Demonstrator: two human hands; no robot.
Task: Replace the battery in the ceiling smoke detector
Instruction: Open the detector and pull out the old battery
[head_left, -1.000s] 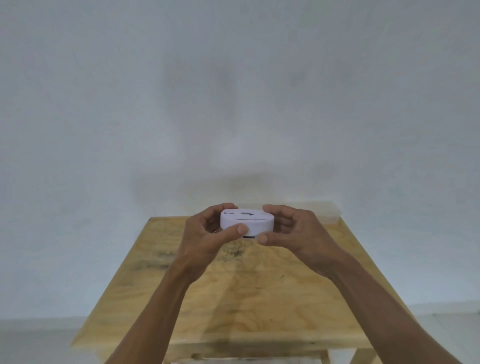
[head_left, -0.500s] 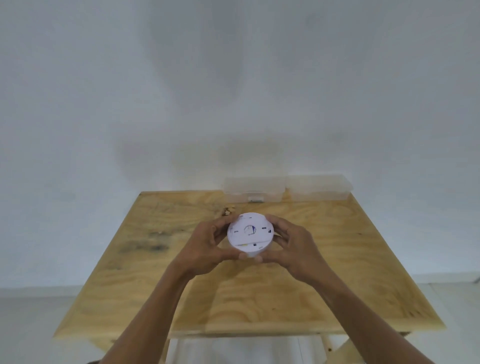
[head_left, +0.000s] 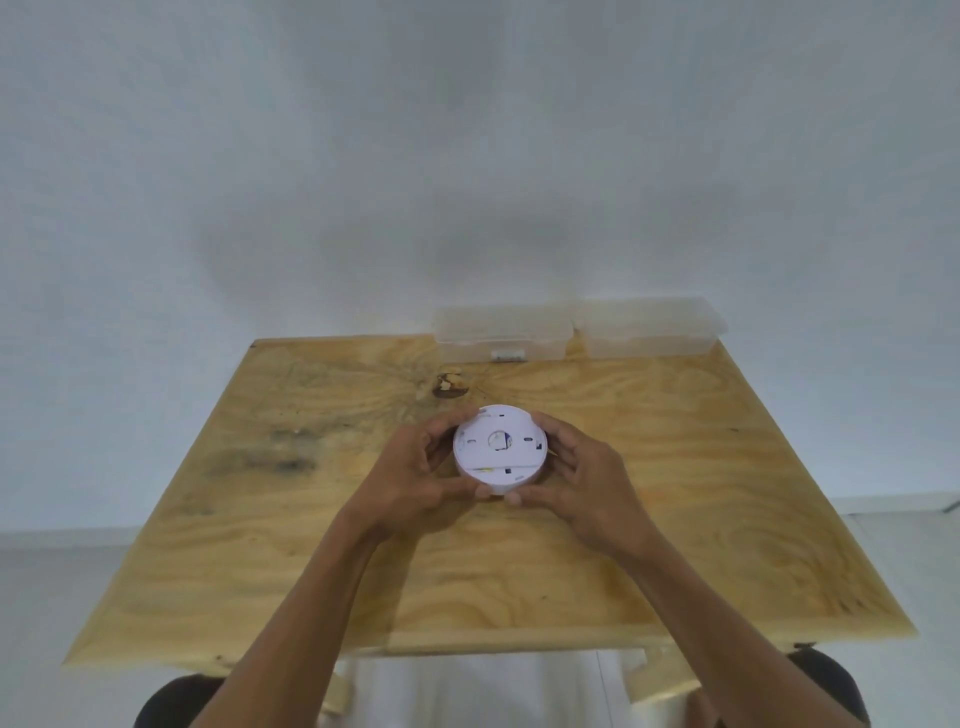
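Observation:
A round white smoke detector (head_left: 498, 449) is held over the middle of a wooden table (head_left: 675, 493), its flat back side with slots and a central opening facing up toward me. My left hand (head_left: 415, 480) grips its left rim, thumb under the near edge. My right hand (head_left: 584, 483) grips the right rim the same way. Both thumbs nearly meet at the near edge. Whether the detector touches the tabletop is not clear. No battery is visible.
Two clear plastic lidded boxes (head_left: 501, 332) (head_left: 649, 327) stand side by side at the table's far edge against a white wall. A small dark knot with chipped wood (head_left: 449, 387) lies just beyond the detector. Pale floor surrounds the table.
My view has tilted down and the table fills more of the frame. Both hands have lowered the detector toward the tabletop and turned it so its flat back faces up.

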